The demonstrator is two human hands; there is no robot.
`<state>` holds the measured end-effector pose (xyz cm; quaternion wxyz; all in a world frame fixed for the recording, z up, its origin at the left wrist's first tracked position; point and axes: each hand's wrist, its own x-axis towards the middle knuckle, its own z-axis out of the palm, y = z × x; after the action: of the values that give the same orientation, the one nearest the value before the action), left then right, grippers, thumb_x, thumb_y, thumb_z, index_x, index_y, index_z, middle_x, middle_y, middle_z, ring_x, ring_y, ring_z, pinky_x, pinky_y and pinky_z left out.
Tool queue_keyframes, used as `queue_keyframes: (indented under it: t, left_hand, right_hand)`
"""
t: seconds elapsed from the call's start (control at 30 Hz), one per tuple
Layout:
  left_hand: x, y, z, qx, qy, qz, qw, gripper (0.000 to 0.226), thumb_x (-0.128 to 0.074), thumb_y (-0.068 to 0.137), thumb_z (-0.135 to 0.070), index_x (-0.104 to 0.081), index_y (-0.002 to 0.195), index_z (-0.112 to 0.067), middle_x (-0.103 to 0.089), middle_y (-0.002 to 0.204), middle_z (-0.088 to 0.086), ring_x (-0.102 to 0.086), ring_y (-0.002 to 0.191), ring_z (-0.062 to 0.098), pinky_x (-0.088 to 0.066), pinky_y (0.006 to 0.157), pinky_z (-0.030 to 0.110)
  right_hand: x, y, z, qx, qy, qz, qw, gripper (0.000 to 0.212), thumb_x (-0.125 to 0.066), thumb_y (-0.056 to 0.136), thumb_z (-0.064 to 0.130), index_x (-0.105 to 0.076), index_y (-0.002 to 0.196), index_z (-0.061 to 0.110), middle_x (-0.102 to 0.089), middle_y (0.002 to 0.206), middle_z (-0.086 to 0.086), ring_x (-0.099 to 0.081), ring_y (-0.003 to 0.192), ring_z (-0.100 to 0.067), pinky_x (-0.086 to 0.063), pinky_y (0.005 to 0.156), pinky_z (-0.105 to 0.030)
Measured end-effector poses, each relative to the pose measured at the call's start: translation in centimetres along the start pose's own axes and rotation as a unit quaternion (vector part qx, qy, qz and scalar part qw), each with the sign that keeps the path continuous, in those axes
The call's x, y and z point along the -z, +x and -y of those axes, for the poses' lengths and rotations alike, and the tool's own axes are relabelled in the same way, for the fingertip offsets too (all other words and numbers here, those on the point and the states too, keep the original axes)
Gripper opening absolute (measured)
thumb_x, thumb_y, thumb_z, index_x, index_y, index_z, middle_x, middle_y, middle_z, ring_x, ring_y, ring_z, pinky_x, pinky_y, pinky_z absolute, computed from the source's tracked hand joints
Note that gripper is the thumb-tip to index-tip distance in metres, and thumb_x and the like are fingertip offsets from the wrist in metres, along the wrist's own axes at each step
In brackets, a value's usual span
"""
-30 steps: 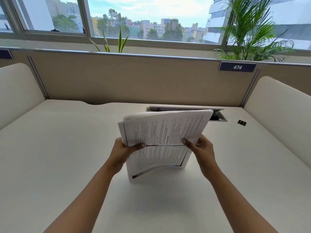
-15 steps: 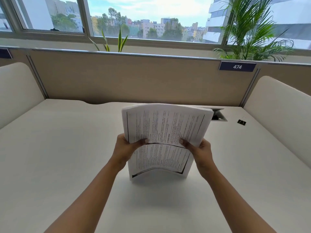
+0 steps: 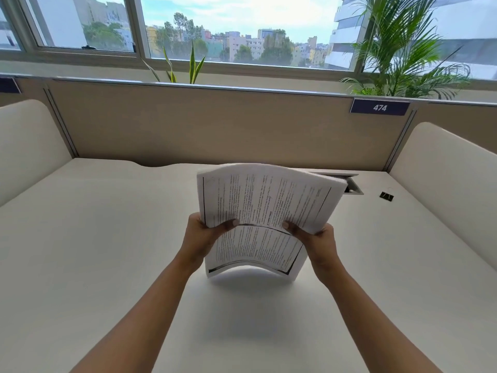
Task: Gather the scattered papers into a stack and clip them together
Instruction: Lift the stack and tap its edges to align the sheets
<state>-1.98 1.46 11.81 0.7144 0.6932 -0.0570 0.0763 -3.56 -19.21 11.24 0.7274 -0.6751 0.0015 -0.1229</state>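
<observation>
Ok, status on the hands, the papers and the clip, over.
Left hand and right hand both gripping the paper stack, stood on edge on the desk. Binder clip far right, untouched. Nothing in the way.

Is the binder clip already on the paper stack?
No, the binder clip lies on the desk at far right, apart from the paper stack in both hands.

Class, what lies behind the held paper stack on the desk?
Behind the stack, a cable hatch shows at its right end; the stack hides the rest. The binder clip lies farther right, uncovered.
</observation>
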Motion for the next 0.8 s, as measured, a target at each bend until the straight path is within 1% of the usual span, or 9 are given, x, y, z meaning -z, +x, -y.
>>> queue_keyframes:
  t: [0.07,0.13,0.2,0.27,0.4,0.5,0.6,0.7,0.8]
  left_hand:
    - [0.0,0.1,0.0,0.003,-0.012,0.0,1.0,0.027,-0.066,0.077,0.001,-0.063,0.081,-0.026,-0.071,0.074,-0.017,-0.062,0.08,0.015,-0.048,0.063,0.025]
    - [0.0,0.1,0.0,0.008,-0.014,0.004,1.0,0.027,-0.066,0.078,0.001,-0.063,0.081,-0.026,-0.07,0.071,-0.025,-0.062,0.081,0.014,-0.048,0.064,0.025]
    - [0.0,0.1,-0.1,0.009,-0.014,0.003,1.0,0.027,-0.065,0.078,0.001,-0.063,0.081,-0.026,-0.07,0.071,-0.025,-0.064,0.078,0.011,-0.049,0.064,0.025]
    - [0.1,0.2,-0.2,0.009,-0.014,-0.004,1.0,0.027,-0.064,0.079,0.0,-0.063,0.081,-0.027,-0.071,0.072,-0.02,-0.065,0.077,0.012,-0.05,0.064,0.026]
    - [0.0,0.5,-0.4,0.001,-0.013,-0.016,1.0,0.026,-0.062,0.082,-0.002,-0.061,0.084,-0.027,-0.066,0.088,-0.007,-0.062,0.082,0.021,-0.051,0.069,0.033]
    - [0.1,0.3,0.1,0.018,-0.011,-0.013,1.0,0.025,-0.065,0.079,-0.002,-0.061,0.084,-0.026,-0.064,0.089,-0.008,-0.06,0.082,0.015,-0.049,0.068,0.029]
    - [0.4,-0.3,1.6,0.05,-0.002,0.015,0.999,0.027,-0.068,0.076,0.0,-0.064,0.085,-0.026,-0.066,0.09,-0.009,-0.06,0.088,0.012,-0.048,0.074,0.028]
    - [0.3,-1.0,2.8,0.07,-0.009,0.03,0.997,0.028,-0.067,0.077,0.001,-0.066,0.084,-0.027,-0.07,0.082,-0.016,-0.061,0.089,0.008,-0.047,0.07,0.021]
    - [0.0,-1.1,2.9,0.066,-0.01,0.024,0.997,0.027,-0.067,0.078,0.0,-0.067,0.085,-0.026,-0.069,0.085,-0.014,-0.062,0.088,0.008,-0.048,0.068,0.02]
  right_hand:
    - [0.0,0.1,0.1,-0.002,0.005,0.005,1.0,0.024,-0.074,0.072,0.006,-0.066,0.085,0.025,-0.071,0.088,0.007,-0.067,0.084,-0.02,-0.058,0.071,-0.035]
    - [-0.1,0.1,0.2,-0.006,0.004,0.004,1.0,0.022,-0.071,0.074,0.005,-0.065,0.085,0.024,-0.069,0.092,0.002,-0.065,0.088,-0.025,-0.056,0.075,-0.041]
    - [-0.3,0.1,0.4,-0.007,0.003,-0.003,1.0,0.022,-0.07,0.075,0.005,-0.065,0.084,0.024,-0.069,0.091,0.001,-0.065,0.086,-0.025,-0.056,0.075,-0.041]
    - [-0.4,0.2,0.6,-0.003,-0.006,-0.006,1.0,0.021,-0.069,0.076,0.006,-0.064,0.085,0.024,-0.068,0.091,0.002,-0.065,0.085,-0.026,-0.055,0.074,-0.042]
    - [-0.4,0.4,1.1,0.011,-0.017,-0.002,1.0,0.022,-0.068,0.078,0.008,-0.061,0.085,0.028,-0.066,0.088,0.006,-0.065,0.079,-0.019,-0.054,0.068,-0.034]
    - [-0.1,0.3,0.7,0.001,-0.018,0.007,1.0,0.023,-0.07,0.076,0.007,-0.062,0.084,0.028,-0.067,0.088,0.007,-0.064,0.08,-0.016,-0.053,0.066,-0.029]
    - [0.5,-0.1,-0.8,-0.026,-0.019,0.014,0.999,0.024,-0.072,0.073,0.006,-0.064,0.084,0.026,-0.068,0.088,0.008,-0.065,0.084,-0.018,-0.054,0.067,-0.027]
    - [0.8,-0.6,-2.2,-0.052,-0.016,0.011,0.998,0.025,-0.074,0.072,0.005,-0.067,0.085,0.026,-0.072,0.081,0.013,-0.065,0.088,-0.019,-0.055,0.071,-0.029]
    - [0.7,-0.8,-2.6,-0.055,-0.009,0.007,0.998,0.026,-0.074,0.072,0.005,-0.068,0.085,0.026,-0.073,0.078,0.015,-0.067,0.086,-0.014,-0.057,0.068,-0.024]
